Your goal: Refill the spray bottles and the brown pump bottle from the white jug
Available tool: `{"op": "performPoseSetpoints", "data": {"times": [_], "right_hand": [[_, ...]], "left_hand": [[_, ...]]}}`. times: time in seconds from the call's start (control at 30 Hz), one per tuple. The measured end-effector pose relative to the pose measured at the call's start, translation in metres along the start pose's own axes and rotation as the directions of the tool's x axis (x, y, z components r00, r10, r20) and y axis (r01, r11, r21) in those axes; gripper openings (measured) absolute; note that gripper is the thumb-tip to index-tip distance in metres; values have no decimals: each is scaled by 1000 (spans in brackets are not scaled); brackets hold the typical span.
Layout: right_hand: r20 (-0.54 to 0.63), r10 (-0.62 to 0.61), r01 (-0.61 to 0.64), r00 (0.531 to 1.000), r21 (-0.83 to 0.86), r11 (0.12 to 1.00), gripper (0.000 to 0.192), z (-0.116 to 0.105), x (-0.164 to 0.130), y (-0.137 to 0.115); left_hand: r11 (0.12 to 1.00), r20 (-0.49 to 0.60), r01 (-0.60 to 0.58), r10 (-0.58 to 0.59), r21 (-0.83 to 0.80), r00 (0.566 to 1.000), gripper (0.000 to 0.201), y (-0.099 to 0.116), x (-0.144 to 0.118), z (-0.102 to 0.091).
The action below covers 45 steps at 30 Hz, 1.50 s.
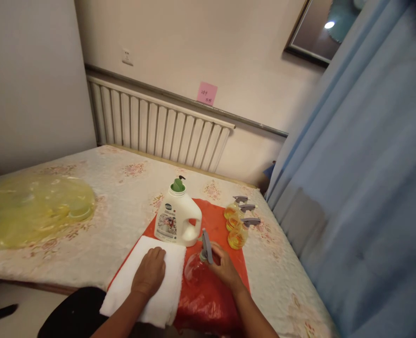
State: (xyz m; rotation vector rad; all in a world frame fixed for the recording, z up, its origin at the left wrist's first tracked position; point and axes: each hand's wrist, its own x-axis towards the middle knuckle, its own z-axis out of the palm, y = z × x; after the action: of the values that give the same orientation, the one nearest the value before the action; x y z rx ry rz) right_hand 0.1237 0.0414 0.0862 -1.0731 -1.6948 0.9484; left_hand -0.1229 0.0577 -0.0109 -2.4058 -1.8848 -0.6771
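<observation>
My left hand [150,271] rests on a folded white towel [133,288], its fingers curled under; whatever may be in them is hidden. With my right hand [224,268] I grip the grey trigger head of a clear spray bottle [193,270], which looks empty, from its right side. The bottle stands over the red sheet [208,305], just right of the towel. Behind it is a large cream detergent jug [174,216] with a green neck and its cap off. Further right, three spray bottles [238,237] with grey triggers hold yellow-orange liquid.
Under everything lies a floral bed cover [119,176]. A clear yellow inflated-looking plastic item [35,211] spreads at the left. A blue curtain [362,178] hangs along the right edge. At the back are a white radiator [158,124] and a wall with a pink note [207,93].
</observation>
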Motion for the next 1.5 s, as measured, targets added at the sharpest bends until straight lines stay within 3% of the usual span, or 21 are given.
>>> {"op": "performPoseSetpoints", "data": {"times": [0.07, 0.27, 0.5, 0.87, 1.17, 1.3, 1.5], "right_hand": [[-1, -2, 2, 1000, -1, 1000, 11, 0, 0, -1], [-42, 55, -53, 998, 44, 998, 22, 6, 1, 6], [17, 25, -25, 1000, -28, 999, 15, -2, 1, 4], [1, 55, -55, 998, -40, 998, 27, -3, -4, 4], [-50, 53, -52, 997, 11, 999, 18, 5, -4, 7], [-18, 21, -21, 1000, -35, 999, 25, 1, -7, 5], [-53, 27, -31, 998, -67, 997, 14, 5, -4, 9]], "left_hand": [[1000, 0, -1, 1, 1, 1000, 19, 0, 0, 0], [1000, 0, -1, 1, 10, 1000, 20, 0, 1, -1], [1000, 4, -1, 1, 6, 1000, 21, 0, 0, 0], [1000, 16, 9, -9, -2, 1000, 21, 1, 1, -1], [1000, 8, 12, -12, -1, 1000, 21, 2, 1, -4], [1000, 7, 9, -9, -1, 1000, 21, 1, 0, -3], [1000, 6, -1, 1, 1, 1000, 21, 0, 2, 0]]}}
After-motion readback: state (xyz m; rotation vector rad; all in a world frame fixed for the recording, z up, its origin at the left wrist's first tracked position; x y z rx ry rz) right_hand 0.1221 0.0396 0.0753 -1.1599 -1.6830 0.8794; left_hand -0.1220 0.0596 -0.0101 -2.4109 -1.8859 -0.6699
